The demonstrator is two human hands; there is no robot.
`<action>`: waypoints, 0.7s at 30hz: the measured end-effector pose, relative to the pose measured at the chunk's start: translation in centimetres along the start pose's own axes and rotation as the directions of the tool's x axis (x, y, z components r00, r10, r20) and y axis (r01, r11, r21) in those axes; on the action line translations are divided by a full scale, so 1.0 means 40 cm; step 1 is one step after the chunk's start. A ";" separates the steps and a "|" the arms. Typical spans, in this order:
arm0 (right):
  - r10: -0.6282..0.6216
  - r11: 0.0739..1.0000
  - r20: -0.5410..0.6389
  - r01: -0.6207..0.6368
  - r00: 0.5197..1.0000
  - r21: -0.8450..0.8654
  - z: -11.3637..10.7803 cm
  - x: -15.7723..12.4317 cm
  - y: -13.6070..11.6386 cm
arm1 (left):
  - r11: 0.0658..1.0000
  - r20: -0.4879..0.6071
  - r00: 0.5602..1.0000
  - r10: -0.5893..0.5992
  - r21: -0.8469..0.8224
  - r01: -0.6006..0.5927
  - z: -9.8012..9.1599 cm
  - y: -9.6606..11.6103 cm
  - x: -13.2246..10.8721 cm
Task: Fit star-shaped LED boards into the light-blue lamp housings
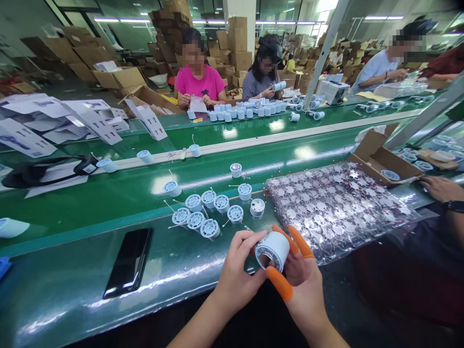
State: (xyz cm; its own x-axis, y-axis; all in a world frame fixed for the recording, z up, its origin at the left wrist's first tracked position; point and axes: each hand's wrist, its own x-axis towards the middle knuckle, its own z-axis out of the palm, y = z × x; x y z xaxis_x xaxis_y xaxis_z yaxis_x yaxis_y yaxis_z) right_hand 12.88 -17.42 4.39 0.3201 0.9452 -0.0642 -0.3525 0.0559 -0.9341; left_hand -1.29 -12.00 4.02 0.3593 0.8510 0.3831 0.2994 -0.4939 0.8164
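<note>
Pale-blue round plastic housing (272, 250), open end showing, held above the green belt bench (65, 309). Left hand (237, 270) closed on its side; right hand (302, 285), in orange rubber finger cots (279, 284), cradles it. Farther off: wired pale-blue housings (195, 220), clear bag of star-shaped circuit boards (337, 208).

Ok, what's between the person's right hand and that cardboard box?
A clear plastic pack of star-shaped circuit boards lies between the right hand and the cardboard box, in the head view.
</note>
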 end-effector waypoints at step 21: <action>0.362 0.883 0.239 -0.414 0.901 0.223 0.010 0.001 -0.036 | 0.965 -0.022 0.982 0.186 0.190 -0.178 -0.036 0.025 0.014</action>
State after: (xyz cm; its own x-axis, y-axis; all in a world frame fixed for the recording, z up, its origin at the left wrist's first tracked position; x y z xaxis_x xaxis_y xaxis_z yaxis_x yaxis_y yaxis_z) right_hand 13.07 -17.33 5.88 -0.0498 0.9488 -0.3119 -0.6397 -0.2701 -0.7196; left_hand -2.08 -11.75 5.67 0.3894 0.7480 0.5374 0.3926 -0.6626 0.6378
